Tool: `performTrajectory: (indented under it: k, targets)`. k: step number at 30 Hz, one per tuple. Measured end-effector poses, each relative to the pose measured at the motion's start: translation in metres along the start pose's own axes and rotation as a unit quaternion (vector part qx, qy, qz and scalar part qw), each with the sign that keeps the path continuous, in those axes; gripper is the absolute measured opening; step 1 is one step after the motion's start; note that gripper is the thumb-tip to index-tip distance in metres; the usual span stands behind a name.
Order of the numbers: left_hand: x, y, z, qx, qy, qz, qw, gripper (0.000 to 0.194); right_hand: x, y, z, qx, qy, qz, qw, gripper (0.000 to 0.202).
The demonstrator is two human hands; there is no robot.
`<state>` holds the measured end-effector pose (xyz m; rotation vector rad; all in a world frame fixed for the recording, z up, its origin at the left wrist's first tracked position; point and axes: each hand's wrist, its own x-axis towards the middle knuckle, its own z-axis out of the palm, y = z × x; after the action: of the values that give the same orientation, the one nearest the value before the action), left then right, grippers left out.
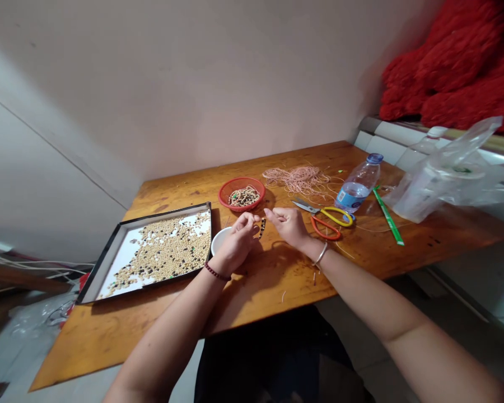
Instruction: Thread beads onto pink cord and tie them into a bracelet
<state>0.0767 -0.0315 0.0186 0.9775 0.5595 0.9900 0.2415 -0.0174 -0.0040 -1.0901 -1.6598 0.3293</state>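
A short string of dark and pale beads (262, 228) hangs between my two hands above the wooden table. My left hand (241, 235) is closed in a pinch at the left of the strand, over a white bowl (219, 242) that it partly hides. Just right of the strand, my right hand (289, 224) is closed with its thumb against the fingers; whatever lies in that grip is too small to make out. Behind my hands stands a red basket (223, 196) holding beaded strands. On the left a black-edged tray (124, 246) carries loose beige, black and green beads.
Scissors (319, 211) with yellow and orange handles lie right of my right hand. Pink cord (300, 179) is heaped behind them. A water bottle (359, 183), a green strip (388, 217) and a plastic bag (432, 184) are farther right. The wooden table (273, 291) meets the wall.
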Motion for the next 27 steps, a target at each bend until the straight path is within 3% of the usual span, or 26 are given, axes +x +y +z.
performTrajectory:
  k: [3,6,9,13,17,20,24,27]
  targets:
    - [-0.001,0.001,0.001,-0.028,-0.009,-0.014,0.999,0.02,-0.002,0.003,-0.005,-0.129,0.012,-0.109,0.985,0.048]
    - [-0.002,0.002,0.001,-0.037,-0.015,-0.031,0.999,0.021,-0.002,0.006,-0.01,-0.219,0.005,-0.174,0.96,0.045]
    - [-0.001,0.002,-0.001,-0.041,-0.02,-0.039,0.998,0.021,-0.001,0.01,-0.014,-0.251,-0.001,-0.186,0.95,0.045]
    - [0.0,0.001,-0.002,-0.044,-0.019,-0.053,0.997,0.018,0.001,0.014,-0.015,-0.223,-0.025,-0.155,0.962,0.045]
    - [-0.001,0.003,-0.002,-0.062,0.011,-0.047,0.997,0.011,0.002,0.013,-0.008,-0.097,-0.061,-0.059,0.992,0.048]
    - [0.001,0.003,-0.005,-0.088,0.048,-0.045,0.994,0.009,0.003,0.01,0.001,0.075,-0.118,0.034,0.99,0.049]
    - [0.007,0.001,-0.012,-0.097,0.08,-0.056,0.99,0.011,0.006,0.006,0.007,0.29,-0.139,0.149,0.935,0.041]
    - [0.008,-0.001,-0.015,-0.076,0.078,-0.061,0.992,0.014,0.007,0.006,0.004,0.427,-0.129,0.227,0.866,0.028]
